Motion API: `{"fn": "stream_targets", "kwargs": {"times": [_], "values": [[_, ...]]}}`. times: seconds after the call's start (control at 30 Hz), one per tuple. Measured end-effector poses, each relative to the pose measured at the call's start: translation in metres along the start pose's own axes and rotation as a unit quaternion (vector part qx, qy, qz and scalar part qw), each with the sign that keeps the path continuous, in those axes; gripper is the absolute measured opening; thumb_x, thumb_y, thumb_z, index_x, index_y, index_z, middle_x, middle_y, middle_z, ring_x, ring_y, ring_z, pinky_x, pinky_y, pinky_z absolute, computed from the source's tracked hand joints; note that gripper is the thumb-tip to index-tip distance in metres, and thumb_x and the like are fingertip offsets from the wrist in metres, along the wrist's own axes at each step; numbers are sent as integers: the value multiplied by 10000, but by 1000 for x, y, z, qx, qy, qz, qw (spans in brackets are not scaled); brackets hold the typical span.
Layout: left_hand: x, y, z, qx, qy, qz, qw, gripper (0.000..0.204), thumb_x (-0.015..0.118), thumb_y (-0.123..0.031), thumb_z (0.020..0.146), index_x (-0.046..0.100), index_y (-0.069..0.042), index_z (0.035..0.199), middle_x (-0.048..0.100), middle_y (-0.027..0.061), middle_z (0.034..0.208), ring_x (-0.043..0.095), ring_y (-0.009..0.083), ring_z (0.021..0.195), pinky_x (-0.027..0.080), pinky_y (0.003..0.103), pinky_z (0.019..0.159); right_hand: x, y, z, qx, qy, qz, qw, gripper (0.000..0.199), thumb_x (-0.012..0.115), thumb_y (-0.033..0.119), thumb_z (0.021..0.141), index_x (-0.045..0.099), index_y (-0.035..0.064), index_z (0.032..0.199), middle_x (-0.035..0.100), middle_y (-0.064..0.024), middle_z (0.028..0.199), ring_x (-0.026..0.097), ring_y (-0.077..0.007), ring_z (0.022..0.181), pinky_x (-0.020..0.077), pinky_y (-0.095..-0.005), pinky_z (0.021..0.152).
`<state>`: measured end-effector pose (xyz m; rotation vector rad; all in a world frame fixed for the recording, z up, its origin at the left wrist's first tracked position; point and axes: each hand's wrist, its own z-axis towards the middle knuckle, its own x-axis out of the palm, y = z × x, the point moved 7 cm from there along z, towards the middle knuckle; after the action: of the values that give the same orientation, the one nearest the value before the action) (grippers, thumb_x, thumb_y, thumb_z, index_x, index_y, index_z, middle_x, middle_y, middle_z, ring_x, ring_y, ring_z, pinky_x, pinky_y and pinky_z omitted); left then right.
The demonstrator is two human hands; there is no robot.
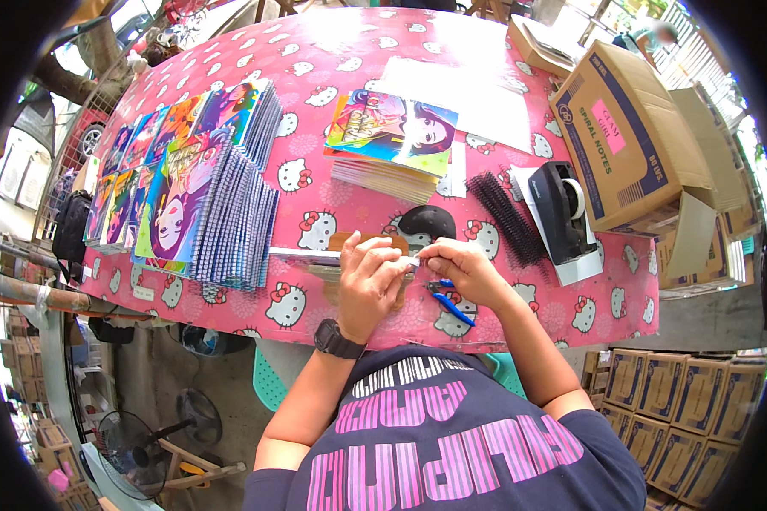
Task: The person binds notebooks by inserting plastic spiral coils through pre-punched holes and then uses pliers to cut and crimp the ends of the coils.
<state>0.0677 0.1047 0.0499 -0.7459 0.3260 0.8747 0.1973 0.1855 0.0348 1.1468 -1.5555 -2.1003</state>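
At the near edge of the table, my left hand (371, 271) is closed over a thin notebook (302, 254) held edge-on, its pale long side stretching out to the left. My right hand (462, 269) meets it at the right end, thumb and fingers pinched together; the tiny part between them is hidden. Just below the right hand lie blue-handled cutters (452, 308). A brown wooden piece (362, 242) shows partly behind my left hand. Beyond the fingers sits a rounded black object (427, 223).
Stacks of colourful spiral notebooks (179, 200) stand at left. A pile of covered page blocks (392, 132) lies mid-table. Toward the right are black spiral coils (508, 220), a tape dispenser (562, 209) and an open cardboard box (618, 140). A person (652, 38) is at far right.
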Motion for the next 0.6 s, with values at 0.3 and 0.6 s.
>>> {"fn": "stream_targets", "kwargs": {"times": [0.3, 0.6], "values": [[-7, -7, 12, -46, 42, -27, 998, 184, 716, -83, 745, 684, -116, 923, 639, 28, 907, 602, 213, 880, 403, 468, 925, -2, 26, -7, -49, -14, -87, 995, 241, 661, 83, 822, 606, 27, 1049, 604, -139, 886, 627, -315, 857, 498, -374, 768], [-1, -5, 13, 24, 91, -29, 995, 219, 721, -138, 739, 686, -107, 953, 645, 33, 877, 599, 230, 812, 460, 361, 766, 0, 19, -9, -32, -10, -81, 996, 178, 668, 110, 827, 610, 10, 962, 598, -140, 868, 625, -292, 798, 491, -353, 707]]}}
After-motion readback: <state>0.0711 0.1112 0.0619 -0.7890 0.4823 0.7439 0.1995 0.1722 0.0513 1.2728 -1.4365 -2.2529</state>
